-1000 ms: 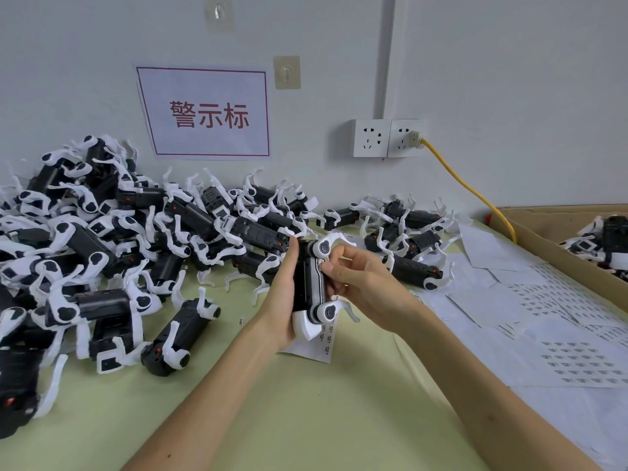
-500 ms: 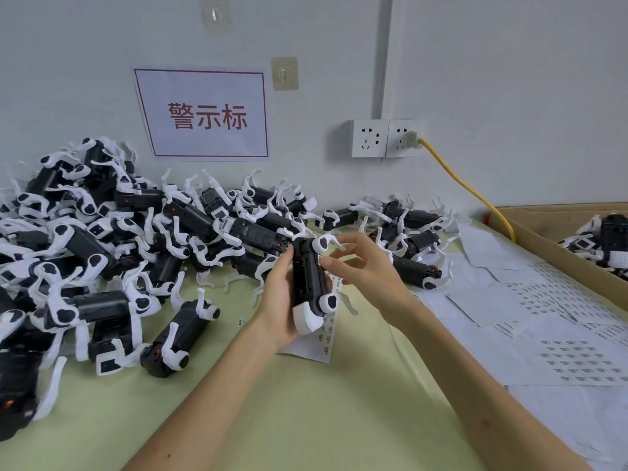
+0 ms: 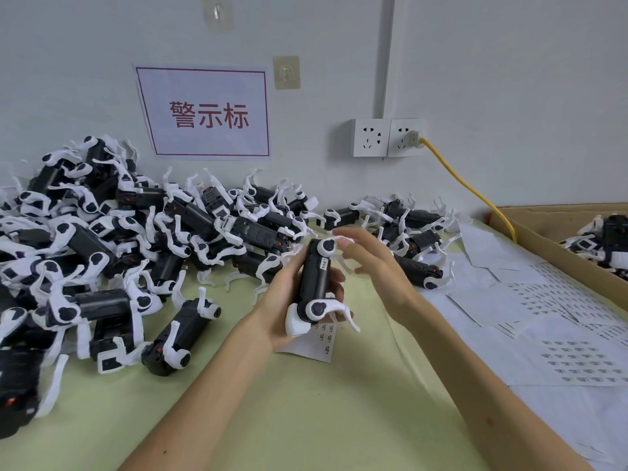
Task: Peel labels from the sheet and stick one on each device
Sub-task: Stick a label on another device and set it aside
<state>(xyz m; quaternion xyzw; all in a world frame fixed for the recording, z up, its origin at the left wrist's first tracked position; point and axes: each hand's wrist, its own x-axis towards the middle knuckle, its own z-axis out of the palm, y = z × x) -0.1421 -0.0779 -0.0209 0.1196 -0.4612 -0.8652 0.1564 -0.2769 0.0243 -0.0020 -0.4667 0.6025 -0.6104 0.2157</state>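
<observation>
Along the left and back edges of the worktop, a heap of devices, black and white, tangled, too many to count, running off the frame's left border. Just in front of the heap, one loose device lying apart from the rest. Open green surface along the whole near edge, crossed only by two forearms.

Near the middle, left hand wrapped round one held device, upright and lifted off the surface, with one small label on its black face. Under that hand, one label sheet flat on the worktop, a few labels showing on it. Right hand loose, fingers relaxed and gripping nothing, fingertips just beside the top end of the held device; contact not clear.

Behind the hands, a thinner row of devices along the back edge. On the wall, one sign, two sockets, and one yellow cable plugged into the right one.

Toward the right edge, overlapping paper sheets, number unclear. At the back right corner, one cardboard box with a few boxed devices, cut off by the frame.
</observation>
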